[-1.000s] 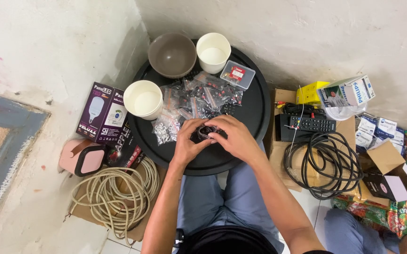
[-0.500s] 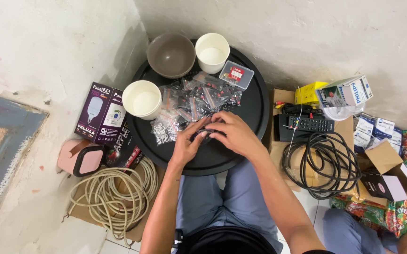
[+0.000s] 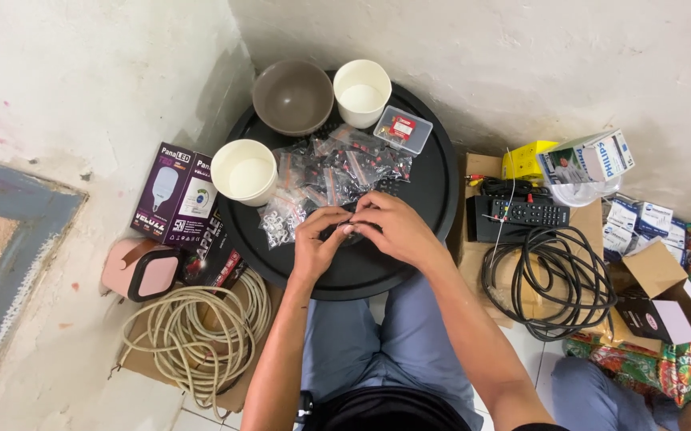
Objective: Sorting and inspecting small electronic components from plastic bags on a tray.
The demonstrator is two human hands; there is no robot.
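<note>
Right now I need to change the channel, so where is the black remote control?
In the head view, the black remote control lies right of the round black tray, just above the coil of black cable and below the yellow box.

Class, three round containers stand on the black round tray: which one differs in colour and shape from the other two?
The brown bowl at the tray's far edge: wide and dark, while the two cream cups are taller and pale.

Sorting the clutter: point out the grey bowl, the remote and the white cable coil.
Grey bowl (image 3: 292, 96), head view, on its inner base.
Remote (image 3: 529, 213), head view, on its button face.
White cable coil (image 3: 190, 335), head view, on the loops at the coil's near side.
</note>
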